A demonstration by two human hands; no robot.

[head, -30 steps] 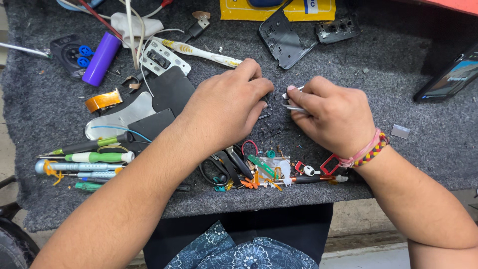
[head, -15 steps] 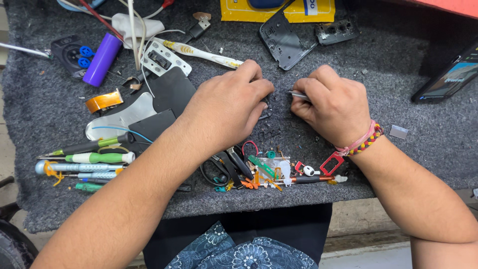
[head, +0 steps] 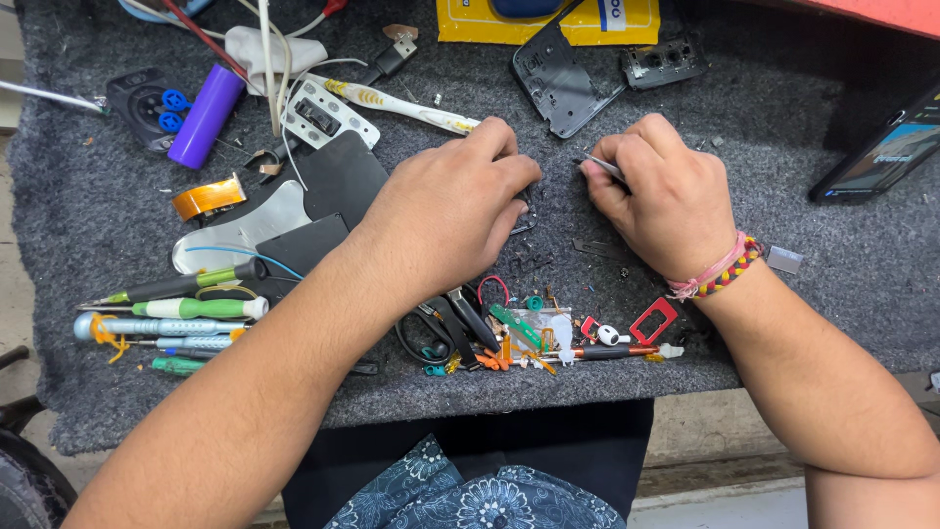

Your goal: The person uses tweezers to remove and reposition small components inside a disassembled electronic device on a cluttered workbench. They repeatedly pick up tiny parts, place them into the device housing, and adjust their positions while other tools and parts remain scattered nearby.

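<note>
Two hands are busy in the middle of our grey felt mat (head: pixel 862 294). Our left hand (head: pixel 446 220) is curled down over a small dark part (head: pixel 527 208); the fingers are bent close, and we cannot tell if they pinch it or only press on it. Our right hand (head: pixel 666 201) is closed around a thin metal tool (head: pixel 605 168), likely tweezers, with its tip poking out toward the left hand. The small dark part sits between the two hands, mostly hidden. We think the work is somewhere in the middle: lots of bits lie loose, so much has been taken apart, but the little part is not yet free or fixed, as far as we can see. Near the back edge lie a black plastic cover (head: pixel 558 73), flat and hard, and a yellow packet (head: pixel 548 22). By the back left corner sit a purple tube (head: pixel 204 116), round and smooth, and a white plastic frame (head: pixel 328 116). Along the left edge lie screwdrivers (head: pixel 186 309) with green and silver handles, and a roll of orange tape (head: pixel 208 196), shiny. Near the front edge we see tiny bright scraps (head: pixel 529 338) and a red clip (head: pixel 653 320). A phone (head: pixel 881 152) rests at the right edge, with its screen lit.
</note>
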